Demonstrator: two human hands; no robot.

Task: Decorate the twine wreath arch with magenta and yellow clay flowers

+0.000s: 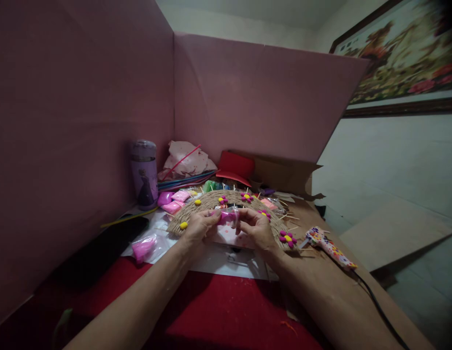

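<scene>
Between my two hands is a small clear plastic bag (229,216) with magenta clay in it. My left hand (203,226) pinches its left side, and my right hand (255,227) pinches its right side. Just behind them curves a woven twine arch (207,200) with thin sticks poking out along its edge. Magenta flowers with yellow centres sit on the arch, one of them a flower (287,238) at its right end. Toward the left end are plain yellow dots, such as a yellow dot (184,225). Part of the arch is hidden by my hands.
A hot glue gun (330,247) with a black cord lies on cardboard at the right. Pink clay in a bag (143,249) lies at the left, near a purple tumbler (144,175). Pink panels (247,97) stand behind and left. Red cloth (218,311) covers the front.
</scene>
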